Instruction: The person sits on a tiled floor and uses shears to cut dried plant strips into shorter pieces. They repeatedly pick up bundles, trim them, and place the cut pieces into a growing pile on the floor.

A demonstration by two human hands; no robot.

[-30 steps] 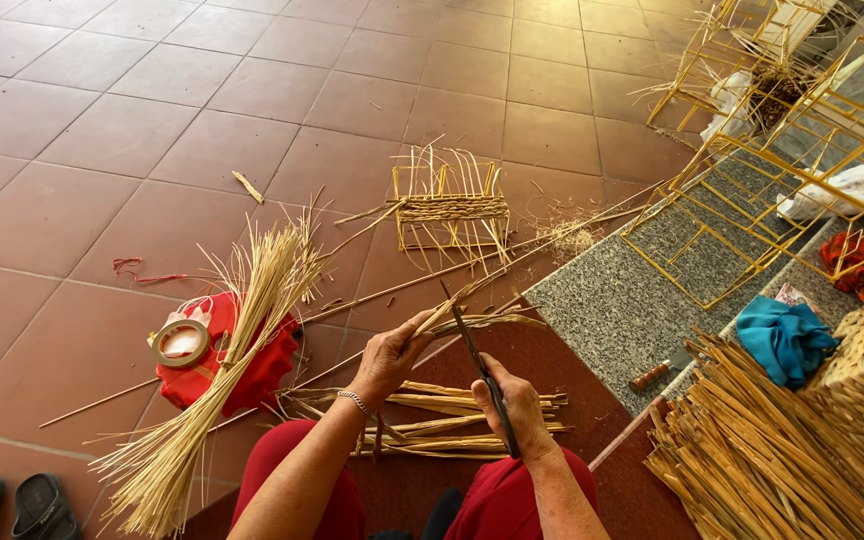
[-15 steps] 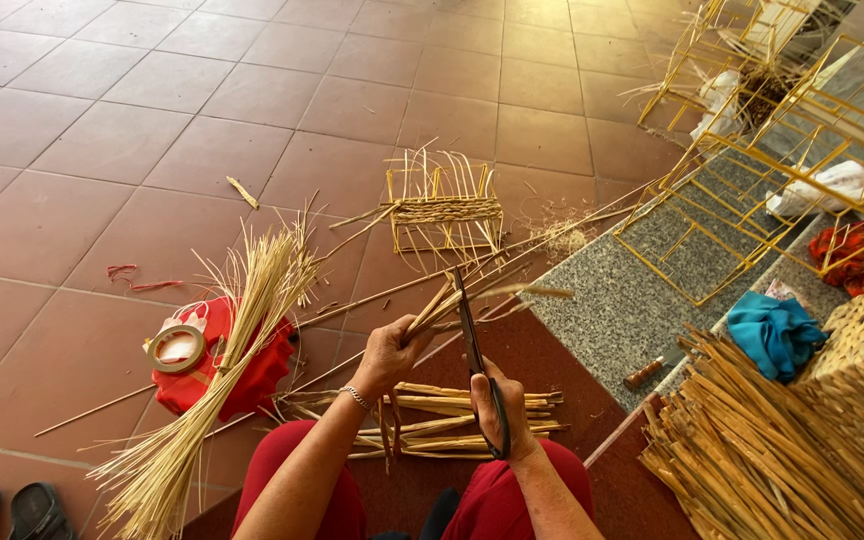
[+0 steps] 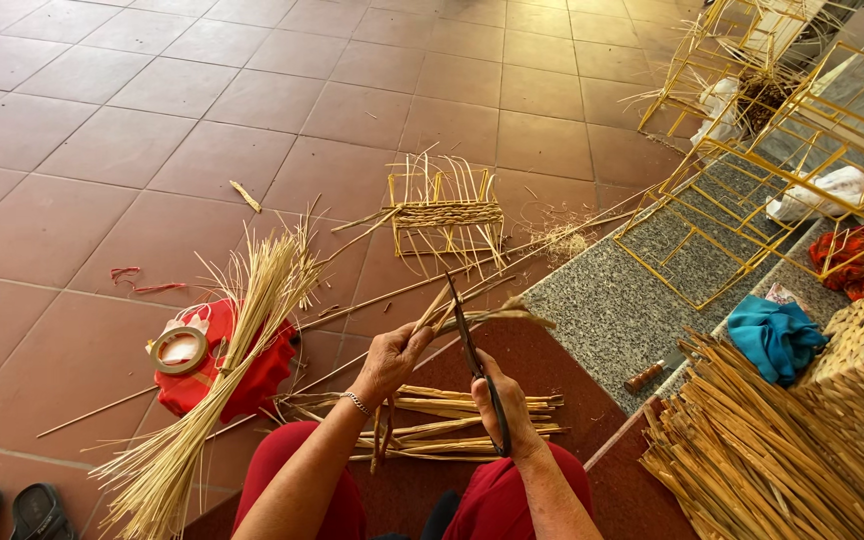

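Gripping straw strips (image 3: pixel 452 312), left hand (image 3: pixel 392 358) fingers clench; right hand (image 3: pixel 500 405) grasps scissors (image 3: pixel 480 372).

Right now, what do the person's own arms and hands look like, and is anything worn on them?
Both forearms are bare, with no sleeves or gloves in view. The left hand has a thin beaded bracelet at the wrist. The right hand shows no ring, watch or band.

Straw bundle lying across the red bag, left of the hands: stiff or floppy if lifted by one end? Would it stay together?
The straw bundle is probably light and springy: thin pale stalks, fanned out at both ends. No tie shows around it, so lifted by one end it would likely sag and shed stalks. Resting across the soft red bag, it might slide or spread when pushed.
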